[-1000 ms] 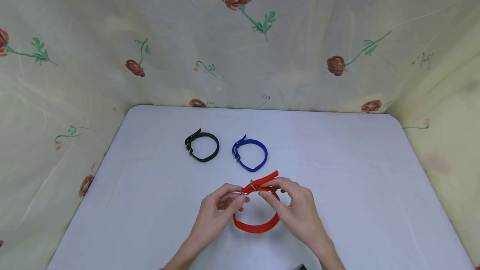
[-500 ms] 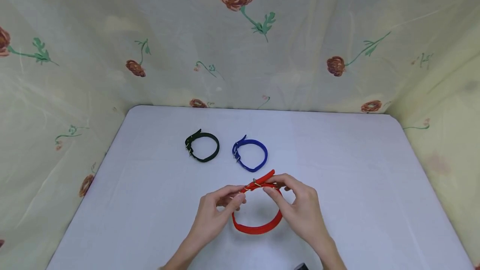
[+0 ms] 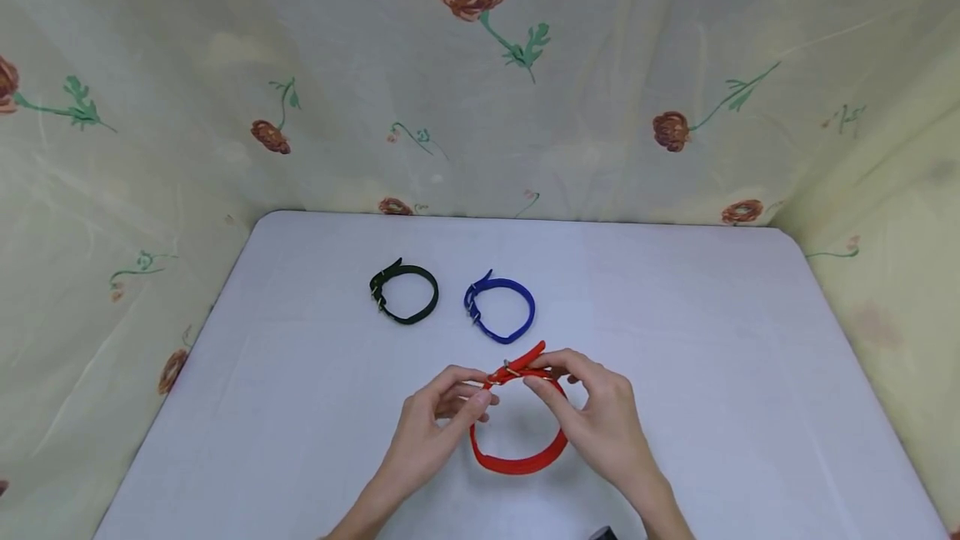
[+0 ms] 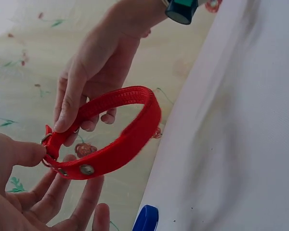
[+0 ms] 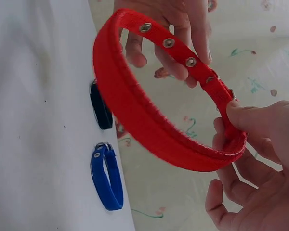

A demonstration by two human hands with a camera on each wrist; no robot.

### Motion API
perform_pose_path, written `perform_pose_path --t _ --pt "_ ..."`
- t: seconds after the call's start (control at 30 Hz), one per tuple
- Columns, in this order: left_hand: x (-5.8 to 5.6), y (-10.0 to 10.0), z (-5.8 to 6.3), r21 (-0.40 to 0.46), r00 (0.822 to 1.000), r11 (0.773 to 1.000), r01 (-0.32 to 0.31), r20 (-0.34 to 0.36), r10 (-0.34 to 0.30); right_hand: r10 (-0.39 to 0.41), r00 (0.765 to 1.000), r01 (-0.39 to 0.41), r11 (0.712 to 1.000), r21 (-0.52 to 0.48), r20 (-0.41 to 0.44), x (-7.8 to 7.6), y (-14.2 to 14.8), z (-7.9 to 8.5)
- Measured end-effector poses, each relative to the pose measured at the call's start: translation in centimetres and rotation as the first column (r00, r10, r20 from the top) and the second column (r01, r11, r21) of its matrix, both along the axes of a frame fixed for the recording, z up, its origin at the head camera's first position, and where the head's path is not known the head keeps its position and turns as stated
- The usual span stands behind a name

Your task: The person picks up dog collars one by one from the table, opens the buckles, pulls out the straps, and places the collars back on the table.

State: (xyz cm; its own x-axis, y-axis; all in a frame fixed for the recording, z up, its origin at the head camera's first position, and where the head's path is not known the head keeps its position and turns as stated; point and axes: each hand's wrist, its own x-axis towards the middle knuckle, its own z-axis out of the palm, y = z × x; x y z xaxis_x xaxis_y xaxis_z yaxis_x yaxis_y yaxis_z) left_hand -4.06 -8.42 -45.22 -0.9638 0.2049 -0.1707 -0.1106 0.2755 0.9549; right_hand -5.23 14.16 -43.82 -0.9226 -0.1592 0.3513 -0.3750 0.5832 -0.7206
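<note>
A red collar (image 3: pixel 521 465) with metal eyelets and a buckle is held as a loop in front of the person. The left hand (image 3: pixel 431 419) pinches it beside the buckle, between thumb and fingers. On the other side, the right hand (image 3: pixel 603 411) pinches the strap near the free end, which sticks up past the buckle. In the left wrist view, the left thumb presses at the buckle end of the collar (image 4: pixel 135 139). The right wrist view shows several eyelets along the collar (image 5: pixel 135 106), with the right thumb on the band.
Behind the hands, a black collar (image 3: pixel 435 294) and a blue collar (image 3: pixel 531 307) lie buckled on the white table (image 3: pixel 712 340). A flowered cloth (image 3: pixel 585 132) hangs around the back and sides. A dark device (image 3: pixel 602 533) shows at the right wrist.
The strap's free end has shifted slightly left, and the lower loop has swung slightly down and right. The right hand has moved a little rightward. Both hands keep their hold; the other collars stay put.
</note>
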Motion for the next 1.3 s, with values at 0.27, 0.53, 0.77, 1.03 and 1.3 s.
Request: perform_pose_path --t 0.27,0.53,0.77,1.03,1.3 --pt "-0.12 0.27 0.01 0.03 1.0 0.999 -0.015 0.017 0.015 0.057 0.998 -0.058 0.998 0.014 0.035 0.27 -0.22 -0.01" --pt "-0.33 0.09 0.22 -0.027 0.999 0.999 -0.019 -0.029 0.018 0.016 1.0 -0.016 1.0 0.01 -0.012 0.12 -0.04 0.15" --pt "-0.23 0.0 0.07 0.009 0.999 1.0 -0.028 0.041 0.027 -0.001 1.0 0.001 1.0 0.012 -0.005 0.13 -0.24 0.11" --pt "-0.08 0.05 0.13 0.077 0.995 0.995 -0.057 0.083 0.051 0.044 0.999 -0.044 0.999 0.015 -0.008 0.05 -0.1 0.05" --pt "-0.16 0.3 0.19 0.054 0.993 0.995 -0.088 0.086 0.083 0.083 0.995 -0.084 0.996 0.03 0.046 0.25 0.02 0.03"
